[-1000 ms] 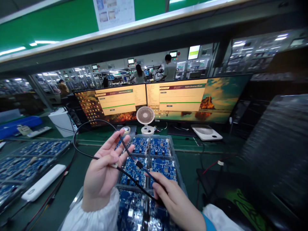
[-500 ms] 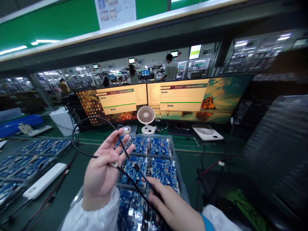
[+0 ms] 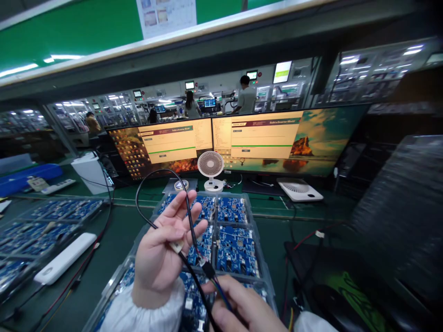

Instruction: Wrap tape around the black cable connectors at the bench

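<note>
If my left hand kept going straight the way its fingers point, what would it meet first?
The left hand points up and away, over the tray of blue circuit boards. Beyond its fingertips, the small white desk fan looks like the first thing in line, though depth is unclear and the fingers may pass left of it.

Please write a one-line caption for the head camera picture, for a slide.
Left hand loops a black cable while right hand grips its connector end above a tray of blue circuit boards.

The window header on the right monitor [image 3: 277, 138] seemingly reads "Build a Smarter World"
</note>
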A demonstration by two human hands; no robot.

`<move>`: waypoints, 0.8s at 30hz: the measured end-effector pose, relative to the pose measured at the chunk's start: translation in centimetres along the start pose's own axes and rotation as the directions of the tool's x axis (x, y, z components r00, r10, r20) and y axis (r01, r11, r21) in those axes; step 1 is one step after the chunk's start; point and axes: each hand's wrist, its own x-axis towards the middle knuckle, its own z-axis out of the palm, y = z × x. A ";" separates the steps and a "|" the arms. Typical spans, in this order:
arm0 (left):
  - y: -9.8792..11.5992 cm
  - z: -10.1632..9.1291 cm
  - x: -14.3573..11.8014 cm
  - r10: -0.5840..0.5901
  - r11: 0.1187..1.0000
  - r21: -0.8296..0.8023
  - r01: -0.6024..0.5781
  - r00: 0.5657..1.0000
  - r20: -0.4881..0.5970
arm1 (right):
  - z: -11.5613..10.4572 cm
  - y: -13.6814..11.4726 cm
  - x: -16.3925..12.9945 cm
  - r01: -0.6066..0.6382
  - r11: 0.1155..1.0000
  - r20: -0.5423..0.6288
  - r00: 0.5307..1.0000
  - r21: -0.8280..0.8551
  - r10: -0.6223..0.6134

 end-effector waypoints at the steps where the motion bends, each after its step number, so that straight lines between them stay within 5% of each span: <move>1: 0.0 0.1 -0.1 -0.011 1.000 -0.019 0.011 1.000 0.007 | 0.1 -0.1 -0.1 0.010 1.000 0.017 1.000 0.000 -0.010; 6: -0.1 -0.1 -0.3 -0.036 0.999 -0.023 0.037 0.999 0.029 | 0.6 0.8 0.1 0.018 0.993 0.079 0.996 0.114 -0.027; 14: 0.1 0.0 -0.2 -0.039 0.998 -0.048 0.039 0.999 0.004 | 0.6 2.9 0.8 0.022 0.999 0.091 0.996 -0.035 -0.018; 24: 0.7 0.8 -1.3 0.045 0.999 -0.001 -0.045 0.999 -0.003 | 0.5 2.6 0.4 -0.001 0.999 0.067 0.998 -0.048 0.004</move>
